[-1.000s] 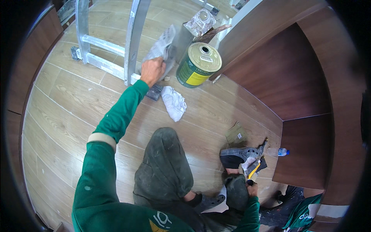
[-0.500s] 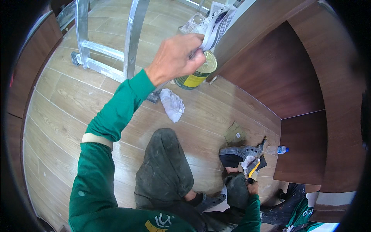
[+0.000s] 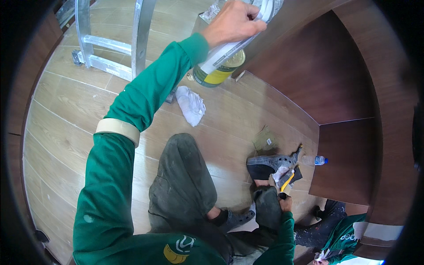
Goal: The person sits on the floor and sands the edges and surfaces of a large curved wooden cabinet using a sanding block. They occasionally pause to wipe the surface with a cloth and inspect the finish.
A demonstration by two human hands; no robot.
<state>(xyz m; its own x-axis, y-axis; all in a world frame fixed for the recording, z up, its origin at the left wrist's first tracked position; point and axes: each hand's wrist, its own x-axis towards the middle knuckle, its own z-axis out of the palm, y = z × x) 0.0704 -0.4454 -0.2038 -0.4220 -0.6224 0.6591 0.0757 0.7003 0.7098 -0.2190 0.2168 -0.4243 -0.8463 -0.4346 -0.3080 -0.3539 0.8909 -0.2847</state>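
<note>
My left hand (image 3: 234, 23) is closed on a folded sheet of printed paper (image 3: 266, 10) by the edge of the wooden panel. Part of the paper hangs below my hand, in front of a metal can (image 3: 213, 78) with a green and yellow label. A cream tape roll (image 3: 118, 129) circles my left sleeve. Down by my lower leg, my right hand (image 3: 286, 204) grips a tool with a yellow and black handle (image 3: 287, 182). Its working end cannot be made out among the dark and white scraps by my shoe (image 3: 270, 162).
An aluminium ladder (image 3: 138, 39) stands at the upper left. A crumpled white cloth (image 3: 191, 106) lies on the floor, with brown sandpaper-like sheets (image 3: 266, 140) and a water bottle (image 3: 314, 160) further right. Dark wood panels (image 3: 318, 70) rise on the right. Another person (image 3: 340, 236) is low at right.
My left hand has moved up and to the right with the paper, which now stretches down across the can. My right hand still holds the yellow and black tool. The view has shifted slightly.
</note>
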